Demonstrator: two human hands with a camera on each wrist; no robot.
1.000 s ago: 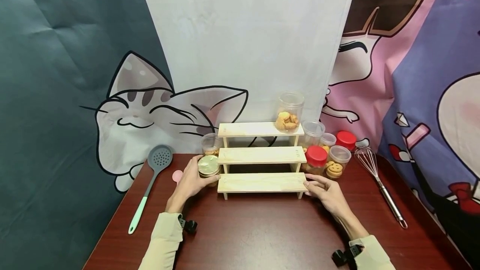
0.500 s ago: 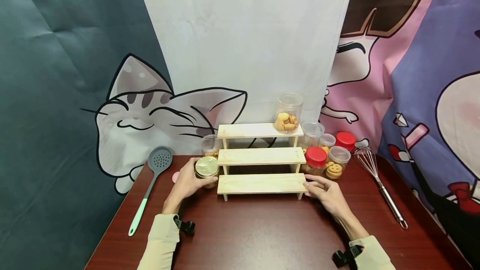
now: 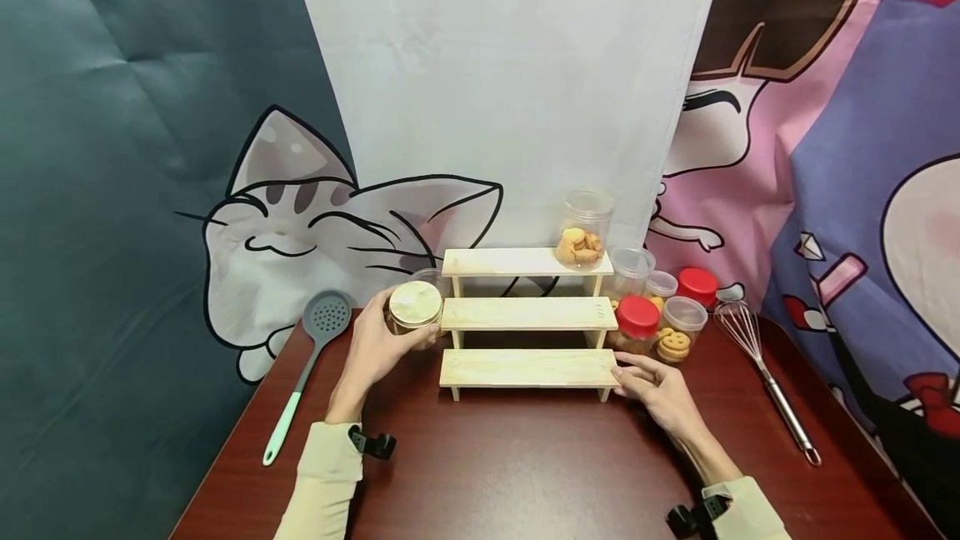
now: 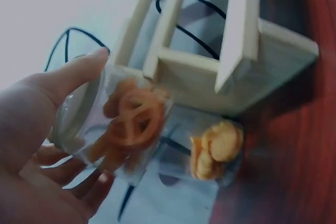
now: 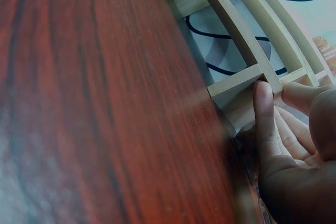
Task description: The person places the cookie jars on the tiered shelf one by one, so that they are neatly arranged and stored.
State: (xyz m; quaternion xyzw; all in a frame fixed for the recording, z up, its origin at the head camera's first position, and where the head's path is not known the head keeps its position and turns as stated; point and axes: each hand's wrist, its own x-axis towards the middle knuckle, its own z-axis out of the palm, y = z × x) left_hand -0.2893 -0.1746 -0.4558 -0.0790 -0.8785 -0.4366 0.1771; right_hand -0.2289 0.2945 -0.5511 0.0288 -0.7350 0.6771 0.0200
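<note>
My left hand (image 3: 372, 348) grips a clear jar (image 3: 416, 307) with a pale gold lid, beside the left end of the three-tier wooden rack (image 3: 525, 369). Pretzel-shaped cookies (image 4: 137, 119) show through its wall in the left wrist view, where the jar is tilted and above the table. Thumb and fingers of my right hand (image 3: 662, 397) pinch the right end of the lowest board (image 5: 252, 56). On the top tier, at its right, a clear jar of cookies (image 3: 583, 232) stands upright. Another cookie jar (image 4: 210, 150) sits behind the held one, mostly hidden in the head view.
Right of the rack cluster several jars, including a red-lidded jar (image 3: 637, 319) and a clear-lidded cookie jar (image 3: 681, 327). A whisk (image 3: 772, 390) lies at the far right of the table (image 3: 525, 473). At the left lies a grey slotted turner (image 3: 300, 382) with a mint handle.
My left hand has raised the gold-lidded jar from beside the rack, up to about the middle tier in the head view. The right hand keeps its place on the lowest board.
</note>
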